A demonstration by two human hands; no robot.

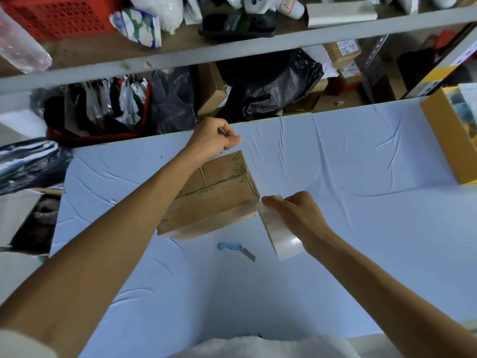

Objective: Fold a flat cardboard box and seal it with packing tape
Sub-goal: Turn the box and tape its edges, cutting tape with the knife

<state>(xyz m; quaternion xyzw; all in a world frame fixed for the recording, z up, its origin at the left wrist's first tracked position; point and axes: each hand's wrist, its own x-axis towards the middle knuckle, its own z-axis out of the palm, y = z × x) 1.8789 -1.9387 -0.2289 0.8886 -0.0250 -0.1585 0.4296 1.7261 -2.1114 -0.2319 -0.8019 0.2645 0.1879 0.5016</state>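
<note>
Clear packing tape (pixel 281 236), its roll gripped in the right hand (pixel 299 215), meets the near right corner of the cardboard box (pixel 214 200). The left hand (pixel 214 136) curls tight over the far edge, on a tape end or not I cannot tell. The box lies on the blue table (pixel 335 156) and sealing seems under way; next the strip wants pressing flat, then cutting with the knife (pixel 236 250) nearby.

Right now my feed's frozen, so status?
Left grip curled beyond box, hold unclear. Right grip holds roll at box corner. Cutter lies nearby.
</note>
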